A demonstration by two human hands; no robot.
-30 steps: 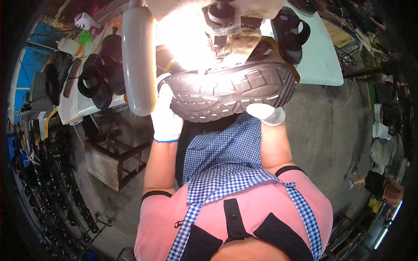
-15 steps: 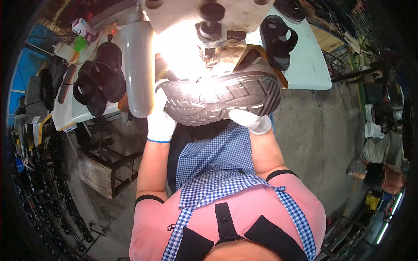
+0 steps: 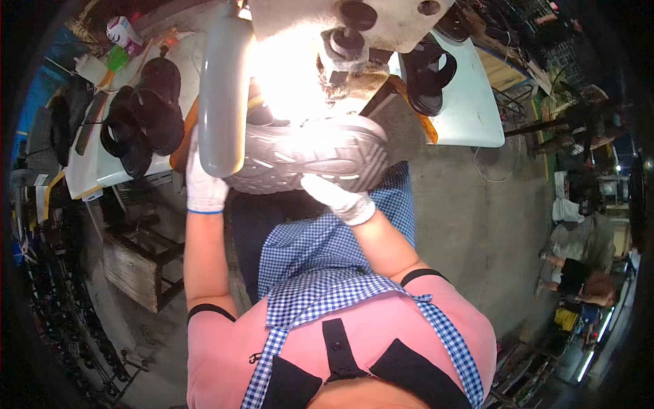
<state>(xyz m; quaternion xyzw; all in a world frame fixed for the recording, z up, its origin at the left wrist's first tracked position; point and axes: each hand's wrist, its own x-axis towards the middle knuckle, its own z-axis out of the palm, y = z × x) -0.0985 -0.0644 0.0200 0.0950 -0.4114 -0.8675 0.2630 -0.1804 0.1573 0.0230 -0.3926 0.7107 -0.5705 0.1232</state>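
Both hands wear white gloves and hold a dark sandal (image 3: 320, 160) on its side, its treaded sole facing me. My left hand (image 3: 206, 180) grips the left end, its fingers partly hidden behind a grey rounded cylinder (image 3: 225, 102). Against the lower edge of the sole lies the thumb of my right hand (image 3: 340, 200); its other fingers are out of sight. The sandal's upper side is right beneath a worn machine head (image 3: 388, 24), where a bright lamp (image 3: 289, 75) washes out the detail.
Black sandals (image 3: 153, 105) lie on the white table (image 3: 88, 174) at left. Another black sandal (image 3: 426, 78) rests on the right tabletop (image 3: 470, 116). A wooden stool (image 3: 136, 266) stands lower left. At far right, another person (image 3: 579, 279) is partly visible.
The sandal and both my hands have shifted left, so its left end now sits behind the grey cylinder. My right hand has come further in along the sole. The whole view has moved slightly.
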